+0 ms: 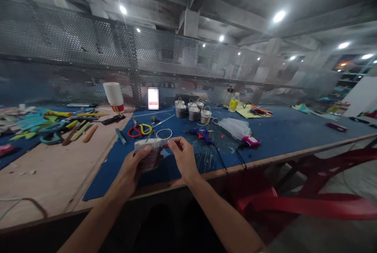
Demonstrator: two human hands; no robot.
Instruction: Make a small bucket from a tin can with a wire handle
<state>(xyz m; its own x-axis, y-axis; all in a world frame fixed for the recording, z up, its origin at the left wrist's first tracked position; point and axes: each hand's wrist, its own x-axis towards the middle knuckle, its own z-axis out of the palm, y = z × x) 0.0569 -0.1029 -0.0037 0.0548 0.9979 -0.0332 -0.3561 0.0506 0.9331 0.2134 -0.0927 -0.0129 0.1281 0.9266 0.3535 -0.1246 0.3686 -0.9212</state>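
Observation:
My left hand [131, 170] is closed around a small bucket [150, 158], with its thumb on the near side. The bucket has a white rim and a greyish-brown wrapped wall. At its right side my right hand [183, 156] pinches with thumb and forefinger; whatever lies between the fingertips is too small to make out. Just behind the bucket lie a loop of white wire [164, 133] and scissors [140, 130] with red and yellow handles. To the right, a blue glue gun [202, 134] rests on the blue mat [173, 168].
Several little handled buckets [193, 112] stand farther back. Thin wires [206, 158] and a clear plastic bag [235, 127] lie to the right. Stacked paper cups [114, 95] stand left of a phone-like bright screen [153, 98]. A red chair [312, 206] is at the lower right.

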